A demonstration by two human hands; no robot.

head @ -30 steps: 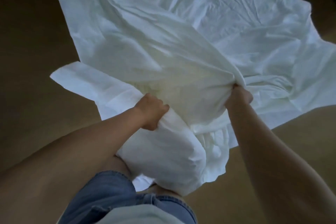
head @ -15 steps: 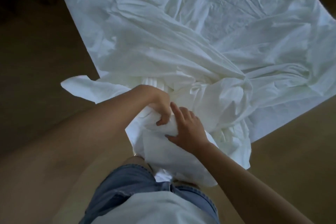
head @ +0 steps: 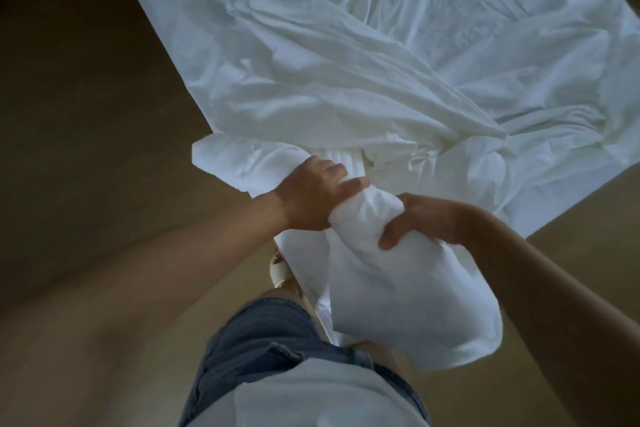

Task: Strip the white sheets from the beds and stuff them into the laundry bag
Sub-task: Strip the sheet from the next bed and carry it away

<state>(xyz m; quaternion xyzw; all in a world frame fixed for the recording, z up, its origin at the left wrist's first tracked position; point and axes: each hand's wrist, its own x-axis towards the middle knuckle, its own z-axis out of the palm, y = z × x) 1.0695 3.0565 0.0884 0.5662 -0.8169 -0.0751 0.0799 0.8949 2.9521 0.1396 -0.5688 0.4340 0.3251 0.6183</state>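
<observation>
White sheet point(head: 346, 80) — bunched neck inside fingers point(head: 329, 172) of left hand point(head: 308, 198), right hand point(head: 426, 218)

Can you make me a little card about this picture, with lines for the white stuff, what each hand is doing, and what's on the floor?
Place: brown floor, seen from above
White stuff: sheet, crumpled, spread over the floor
Bundle: stuffed white laundry bag, in front of the person's legs
Left hand: grip on the bag's gathered top, where the sheet goes in
Right hand: grip on the bag's side
Clothes: blue denim shorts
Job so far: most of the sheet is not yet in the bag
</observation>
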